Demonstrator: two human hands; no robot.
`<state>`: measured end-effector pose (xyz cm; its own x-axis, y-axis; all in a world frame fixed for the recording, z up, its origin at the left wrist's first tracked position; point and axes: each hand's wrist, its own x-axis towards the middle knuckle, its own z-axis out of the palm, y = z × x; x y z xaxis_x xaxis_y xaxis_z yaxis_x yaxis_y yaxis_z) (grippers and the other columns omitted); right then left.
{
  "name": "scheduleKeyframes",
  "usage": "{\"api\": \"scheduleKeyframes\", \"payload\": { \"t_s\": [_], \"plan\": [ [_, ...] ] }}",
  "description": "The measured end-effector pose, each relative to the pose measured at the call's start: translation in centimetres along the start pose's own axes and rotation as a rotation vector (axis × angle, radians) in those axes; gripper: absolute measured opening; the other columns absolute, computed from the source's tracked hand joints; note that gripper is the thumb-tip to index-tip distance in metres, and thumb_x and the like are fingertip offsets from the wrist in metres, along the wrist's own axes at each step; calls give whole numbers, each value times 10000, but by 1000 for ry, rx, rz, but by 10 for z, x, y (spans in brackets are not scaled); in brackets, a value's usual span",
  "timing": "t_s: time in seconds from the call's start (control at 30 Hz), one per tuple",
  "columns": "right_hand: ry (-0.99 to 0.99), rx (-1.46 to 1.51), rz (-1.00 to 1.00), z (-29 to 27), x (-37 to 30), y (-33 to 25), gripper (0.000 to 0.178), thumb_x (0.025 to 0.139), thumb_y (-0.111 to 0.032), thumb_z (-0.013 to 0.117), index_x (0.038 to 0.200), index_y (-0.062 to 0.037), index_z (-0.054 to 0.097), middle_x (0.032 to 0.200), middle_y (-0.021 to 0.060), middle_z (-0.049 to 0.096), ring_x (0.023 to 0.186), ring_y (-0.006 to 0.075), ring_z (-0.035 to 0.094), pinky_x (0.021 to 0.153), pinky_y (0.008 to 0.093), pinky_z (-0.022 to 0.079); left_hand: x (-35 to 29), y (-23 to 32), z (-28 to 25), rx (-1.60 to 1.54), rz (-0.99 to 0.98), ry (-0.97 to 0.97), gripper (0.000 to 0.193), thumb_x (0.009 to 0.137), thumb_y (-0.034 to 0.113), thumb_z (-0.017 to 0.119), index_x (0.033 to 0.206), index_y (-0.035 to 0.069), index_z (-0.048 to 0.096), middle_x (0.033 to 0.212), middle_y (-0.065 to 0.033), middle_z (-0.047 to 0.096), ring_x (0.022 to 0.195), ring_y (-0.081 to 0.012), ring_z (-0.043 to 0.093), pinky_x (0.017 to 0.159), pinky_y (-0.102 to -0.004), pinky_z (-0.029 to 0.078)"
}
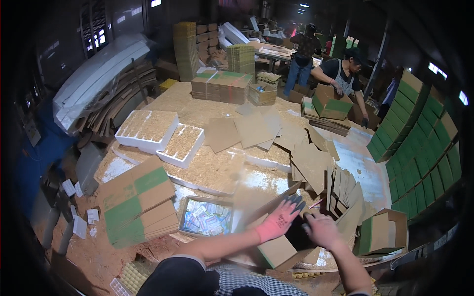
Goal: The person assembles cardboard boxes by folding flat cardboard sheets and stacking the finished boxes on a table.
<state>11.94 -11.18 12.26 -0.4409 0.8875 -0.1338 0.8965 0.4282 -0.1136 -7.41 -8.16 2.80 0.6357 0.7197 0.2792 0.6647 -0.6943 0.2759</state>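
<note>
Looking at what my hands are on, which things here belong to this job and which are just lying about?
Belongs, as far as I can judge:
open carton, with your left hand and right hand on it
upright cardboard pieces beyond your right hand

Probably just lying about:
white blocks, far left
yellow moulded tray, lower left

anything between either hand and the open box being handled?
Nothing visible. The left hand and right hand are both right at the open box. The pale packets sit off to the left, not in between. Exact fingertip contact is hard to tell.
</note>
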Motion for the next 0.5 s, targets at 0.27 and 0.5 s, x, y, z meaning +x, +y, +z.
{"api": "scheduleKeyframes", "payload": {
  "t_s": [0.27, 0.5],
  "plan": [
    [800, 231, 439, 84, 24, 4, 474, 928, -154, 500, 1376, -20, 424, 1381, 263, 392, 1284, 443, 354, 1089, 526, 270, 9, -37, -3, -60, 305, 131, 481, 836, 74, 539, 1300, -45, 491, 1336, -252, 478, 1244, -401, 466, 1143, -488, 298],
    [1021, 847, 497, 113, 45, 20, 479, 985, -184, 411, 1399, 45, 337, 1409, 234, 389, 1332, 352, 362, 1140, 428, 250, -36, 6, -37, -26, -59, -476, 922, 857, 581, 567, 1485, -23, 266, 1539, -299, 196, 1450, -427, 157, 1183, -509, 140]
  ]
}}
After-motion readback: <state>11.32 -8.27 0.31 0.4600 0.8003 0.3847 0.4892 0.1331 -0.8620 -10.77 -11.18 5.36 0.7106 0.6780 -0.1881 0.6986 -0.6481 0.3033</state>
